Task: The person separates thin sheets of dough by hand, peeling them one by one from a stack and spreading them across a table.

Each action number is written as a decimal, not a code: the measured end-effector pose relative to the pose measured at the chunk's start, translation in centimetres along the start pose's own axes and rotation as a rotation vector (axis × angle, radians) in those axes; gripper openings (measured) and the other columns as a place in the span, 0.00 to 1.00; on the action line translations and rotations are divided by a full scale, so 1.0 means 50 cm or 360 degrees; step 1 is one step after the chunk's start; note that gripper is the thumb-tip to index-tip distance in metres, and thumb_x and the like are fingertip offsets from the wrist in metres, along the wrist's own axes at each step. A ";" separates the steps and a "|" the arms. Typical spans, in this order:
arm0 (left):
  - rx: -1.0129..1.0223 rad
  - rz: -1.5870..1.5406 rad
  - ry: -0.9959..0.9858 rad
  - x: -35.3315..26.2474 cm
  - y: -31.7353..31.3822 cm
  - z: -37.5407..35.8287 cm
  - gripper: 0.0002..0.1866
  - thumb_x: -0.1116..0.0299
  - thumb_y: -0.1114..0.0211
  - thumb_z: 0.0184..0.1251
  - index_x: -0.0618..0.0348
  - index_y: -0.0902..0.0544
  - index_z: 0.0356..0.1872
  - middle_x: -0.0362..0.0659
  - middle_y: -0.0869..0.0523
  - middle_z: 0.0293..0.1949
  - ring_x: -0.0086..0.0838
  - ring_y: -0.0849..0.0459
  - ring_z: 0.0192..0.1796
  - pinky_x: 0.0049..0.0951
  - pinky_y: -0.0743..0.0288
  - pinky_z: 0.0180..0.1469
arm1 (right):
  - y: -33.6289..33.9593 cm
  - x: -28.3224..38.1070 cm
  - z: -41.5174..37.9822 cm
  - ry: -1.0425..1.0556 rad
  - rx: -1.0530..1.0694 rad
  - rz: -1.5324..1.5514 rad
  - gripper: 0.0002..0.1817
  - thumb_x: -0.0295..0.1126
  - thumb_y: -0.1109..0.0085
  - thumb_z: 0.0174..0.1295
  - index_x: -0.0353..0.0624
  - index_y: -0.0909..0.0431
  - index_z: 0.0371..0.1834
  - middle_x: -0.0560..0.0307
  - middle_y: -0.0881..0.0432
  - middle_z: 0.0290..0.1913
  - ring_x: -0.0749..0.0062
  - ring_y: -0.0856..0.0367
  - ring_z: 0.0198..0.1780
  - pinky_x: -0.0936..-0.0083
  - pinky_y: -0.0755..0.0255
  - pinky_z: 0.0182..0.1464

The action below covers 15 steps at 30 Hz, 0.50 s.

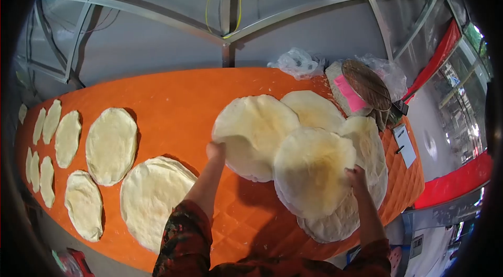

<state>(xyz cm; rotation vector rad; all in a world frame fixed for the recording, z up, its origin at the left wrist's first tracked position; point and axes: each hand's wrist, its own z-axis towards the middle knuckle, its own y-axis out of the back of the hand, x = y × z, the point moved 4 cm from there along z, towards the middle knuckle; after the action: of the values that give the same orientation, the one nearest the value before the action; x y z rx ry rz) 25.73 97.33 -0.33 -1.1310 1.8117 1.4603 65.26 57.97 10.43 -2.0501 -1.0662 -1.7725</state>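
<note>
Both hands (285, 164) gripping round flatbreads (283, 151), tilted faces toward camera, no long axis.

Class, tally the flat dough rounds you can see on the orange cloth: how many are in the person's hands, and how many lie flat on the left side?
Rounds held, one by left hand, one by right hand: 2
Rounds lying flat on left of orange cloth: 10
Total: 12; the overlapping pile under the hands is uncounted.
</note>
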 end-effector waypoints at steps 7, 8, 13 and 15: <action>-0.0027 -0.0233 0.0072 0.115 0.002 -0.021 0.16 0.66 0.36 0.48 0.70 0.16 0.34 0.60 0.13 0.33 0.50 0.13 0.38 0.42 0.21 0.42 | -0.178 0.264 0.115 0.0666 0.0525 -0.0545 0.10 0.25 0.38 0.56 0.34 0.19 0.41 0.63 0.19 0.30 0.80 0.24 0.31 0.76 0.28 0.37; 0.0001 -0.0095 0.0072 0.116 0.003 -0.020 0.15 0.66 0.36 0.48 0.69 0.16 0.32 0.59 0.13 0.32 0.50 0.13 0.38 0.42 0.21 0.42 | -0.220 0.362 0.104 0.0639 0.0598 -0.0302 0.11 0.24 0.39 0.57 0.35 0.19 0.43 0.64 0.18 0.33 0.80 0.22 0.35 0.77 0.26 0.40; 0.0183 -0.0104 0.0014 0.095 0.040 -0.045 0.13 0.69 0.37 0.51 0.71 0.20 0.34 0.54 0.14 0.30 0.46 0.13 0.35 0.42 0.21 0.39 | -0.272 0.717 0.074 0.0692 0.0566 0.0627 0.15 0.32 0.44 0.62 0.34 0.24 0.48 0.51 0.18 0.42 0.67 0.18 0.42 0.70 0.24 0.47; -0.0035 -0.0260 -0.0194 0.055 0.082 -0.128 0.15 0.72 0.37 0.52 0.70 0.23 0.41 0.55 0.16 0.35 0.47 0.16 0.40 0.42 0.23 0.43 | -0.262 0.745 0.064 0.0801 0.0368 0.0586 0.16 0.33 0.46 0.64 0.32 0.24 0.48 0.51 0.18 0.42 0.67 0.18 0.42 0.69 0.24 0.47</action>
<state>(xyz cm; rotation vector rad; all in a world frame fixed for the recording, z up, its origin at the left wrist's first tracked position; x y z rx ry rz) 21.39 90.68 1.14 -1.1460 1.5860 1.4246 59.35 82.98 40.59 -1.4366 -0.6558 -1.7371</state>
